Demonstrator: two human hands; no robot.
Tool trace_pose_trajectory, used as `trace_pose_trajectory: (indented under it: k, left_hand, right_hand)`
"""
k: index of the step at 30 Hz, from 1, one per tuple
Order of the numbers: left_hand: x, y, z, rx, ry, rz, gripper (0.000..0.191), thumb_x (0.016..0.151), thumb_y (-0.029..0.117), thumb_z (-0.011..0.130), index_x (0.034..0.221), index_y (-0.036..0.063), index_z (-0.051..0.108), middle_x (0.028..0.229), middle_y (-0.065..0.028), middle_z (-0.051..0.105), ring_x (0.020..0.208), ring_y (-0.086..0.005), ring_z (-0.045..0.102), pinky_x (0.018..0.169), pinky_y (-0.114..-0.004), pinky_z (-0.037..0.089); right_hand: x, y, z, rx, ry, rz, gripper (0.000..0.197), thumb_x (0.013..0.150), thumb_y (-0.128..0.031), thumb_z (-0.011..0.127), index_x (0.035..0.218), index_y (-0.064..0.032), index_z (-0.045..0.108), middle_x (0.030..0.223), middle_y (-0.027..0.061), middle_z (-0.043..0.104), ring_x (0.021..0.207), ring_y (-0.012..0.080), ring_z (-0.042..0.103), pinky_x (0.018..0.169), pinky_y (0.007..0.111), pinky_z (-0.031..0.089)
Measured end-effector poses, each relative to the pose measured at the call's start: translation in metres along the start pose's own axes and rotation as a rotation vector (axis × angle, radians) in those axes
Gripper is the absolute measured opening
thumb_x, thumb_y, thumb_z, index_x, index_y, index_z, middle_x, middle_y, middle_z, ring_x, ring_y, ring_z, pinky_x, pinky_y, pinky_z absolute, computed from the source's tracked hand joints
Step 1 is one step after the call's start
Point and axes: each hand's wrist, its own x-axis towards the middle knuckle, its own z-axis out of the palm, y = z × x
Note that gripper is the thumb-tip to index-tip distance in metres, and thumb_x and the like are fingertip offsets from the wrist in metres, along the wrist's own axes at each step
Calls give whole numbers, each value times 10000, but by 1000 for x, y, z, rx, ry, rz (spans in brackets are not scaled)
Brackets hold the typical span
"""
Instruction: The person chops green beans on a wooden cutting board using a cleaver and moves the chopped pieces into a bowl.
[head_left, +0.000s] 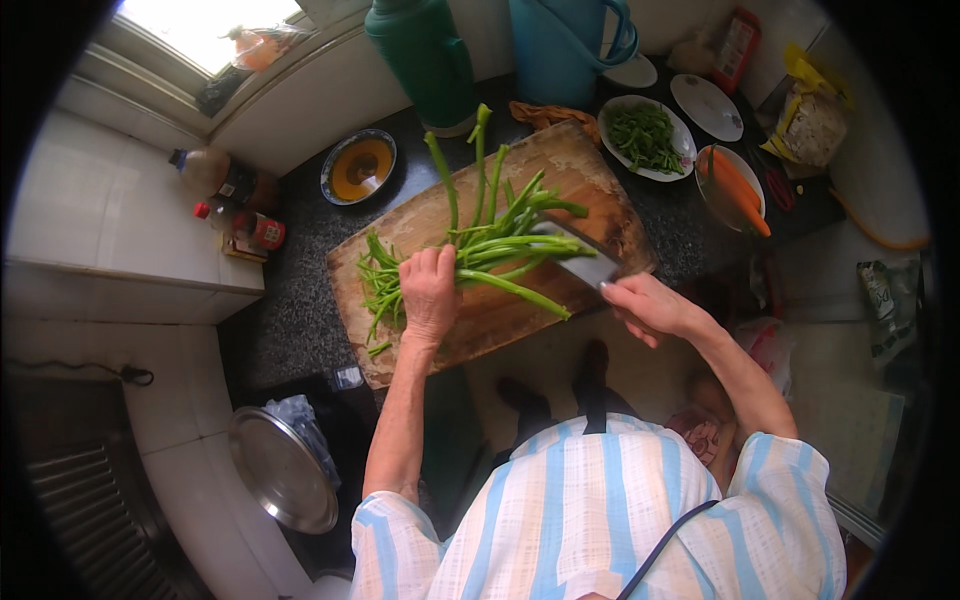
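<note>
My left hand (429, 291) grips a bunch of long green vegetable stems (510, 251) on a worn wooden cutting board (495, 330). The stems fan out to the right and upward from my fingers; their thinner ends spread on the board at the left. My right hand (646, 306) holds a cleaver (581, 262) by its handle, which my fingers hide. The blade lies at the right side of the bunch, partly covered by stems. One short cut piece (379, 349) rests near the board's lower left edge.
Behind the board stand a green thermos (424, 67) and a blue pitcher (559, 52). A bowl of orange-brown liquid (360, 166) is at left. Right are a plate of cut greens (646, 139) and a bowl with carrots (735, 187). A metal lid (281, 469) lies lower left; bottles (255, 229) stand by the wall.
</note>
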Motion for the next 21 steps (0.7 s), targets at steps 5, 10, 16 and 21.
trace_pose_trajectory:
  k: [5, 10, 16, 21]
  left_hand:
    - [-18, 10, 16, -38, -144, 58, 451, 596, 39, 604, 1040, 52, 533, 855, -92, 509, 832, -268, 508, 737, -373, 391]
    - [-16, 14, 21, -130, -177, 31, 565, 562, 1, 612, 1118, 38, 514, 896, -112, 511, 864, -293, 502, 759, -385, 394]
    - [-9, 8, 9, -171, -40, 16, 545, 567, 5, 624, 1103, 29, 529, 914, -111, 530, 871, -291, 511, 784, -390, 389]
    - [-19, 11, 0, -173, -64, 155, 465, 642, 36, 576, 1105, 48, 546, 930, -96, 540, 877, -262, 519, 823, -380, 381]
  right_hand:
    - [-59, 19, -13, -35, -43, 177, 403, 904, -326, 467, 642, -20, 474, 475, 41, 489, 350, 113, 468, 353, 248, 374]
    - [-100, 42, -23, -37, 61, 291, 364, 890, -312, 492, 664, -27, 493, 487, 30, 486, 361, 93, 451, 349, 234, 355]
    - [-71, 34, -22, -8, 136, 196, 359, 903, -306, 479, 679, -26, 492, 486, 29, 486, 353, 95, 456, 338, 232, 357]
    - [-25, 23, -45, -46, 178, 54, 422, 910, -363, 469, 660, -23, 486, 474, 48, 496, 329, 117, 467, 327, 242, 360]
